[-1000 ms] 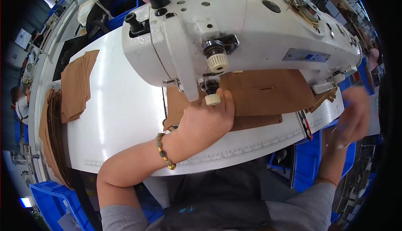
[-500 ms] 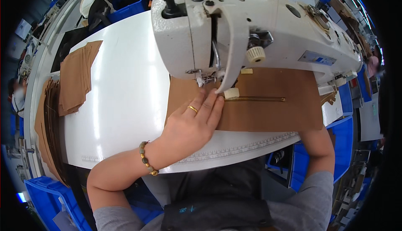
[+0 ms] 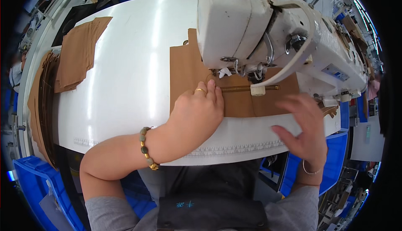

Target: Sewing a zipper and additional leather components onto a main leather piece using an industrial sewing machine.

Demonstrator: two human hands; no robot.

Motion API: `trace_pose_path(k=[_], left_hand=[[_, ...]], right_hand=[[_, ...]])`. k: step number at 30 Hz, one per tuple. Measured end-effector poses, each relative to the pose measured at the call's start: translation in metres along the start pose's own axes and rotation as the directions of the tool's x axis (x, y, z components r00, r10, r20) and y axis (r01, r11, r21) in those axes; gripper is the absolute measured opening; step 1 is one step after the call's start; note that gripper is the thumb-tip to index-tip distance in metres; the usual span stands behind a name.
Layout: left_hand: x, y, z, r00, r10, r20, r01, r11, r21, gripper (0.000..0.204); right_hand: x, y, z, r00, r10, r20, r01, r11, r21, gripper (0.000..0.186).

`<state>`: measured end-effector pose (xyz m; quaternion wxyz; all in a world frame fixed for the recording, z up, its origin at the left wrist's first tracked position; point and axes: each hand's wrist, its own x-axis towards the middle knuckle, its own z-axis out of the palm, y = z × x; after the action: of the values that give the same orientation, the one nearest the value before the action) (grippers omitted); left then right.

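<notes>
A brown flat panel [image 3: 238,107], probably leather or fabric, lies partly under the head of the white sewing machine [image 3: 230,26]. A brass-coloured zipper [image 3: 234,88] runs crosswise along it. My left hand [image 3: 199,109] is on the panel, just left of the zipper, its fingers bent and pressed together on the material; the thumb is hidden. A fine loop of thread [image 3: 208,77] shows near the fingertips. My right hand [image 3: 303,126], slightly blurred, is raised beside the panel's right end, fingers and thumb apart with nothing in them.
Brown cut pieces [image 3: 79,55] are stacked at the table's far left, beside a thicker pile of brown pieces [image 3: 42,105]. A printed ruler [image 3: 238,149] follows the near edge of the white table [image 3: 125,105]. Blue bins [image 3: 42,185] stand below left and right.
The panel has shifted left relative to the machine, with my left hand on it. My right hand has come out from under the panel's right side into view. The whole view has shifted too.
</notes>
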<state>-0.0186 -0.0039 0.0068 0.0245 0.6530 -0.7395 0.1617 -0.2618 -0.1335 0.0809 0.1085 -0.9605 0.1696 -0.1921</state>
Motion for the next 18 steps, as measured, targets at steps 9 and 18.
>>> trace_pose_path(k=[9, 18], left_hand=[[0.022, -0.056, -0.017, 0.913, 0.045, 0.406, 0.185, 0.841, -0.509, 0.045], [-0.065, -0.017, -0.011, 0.888, 0.19, -0.42, -0.313, 0.917, -0.248, 0.03]], right_hand=[[0.057, 0.015, 0.087, 0.948, -0.004, 0.318, -0.053, 0.984, 0.17, 0.035], [0.043, 0.009, 0.103, 0.989, -0.054, 0.14, 0.043, 0.996, 0.082, 0.034]])
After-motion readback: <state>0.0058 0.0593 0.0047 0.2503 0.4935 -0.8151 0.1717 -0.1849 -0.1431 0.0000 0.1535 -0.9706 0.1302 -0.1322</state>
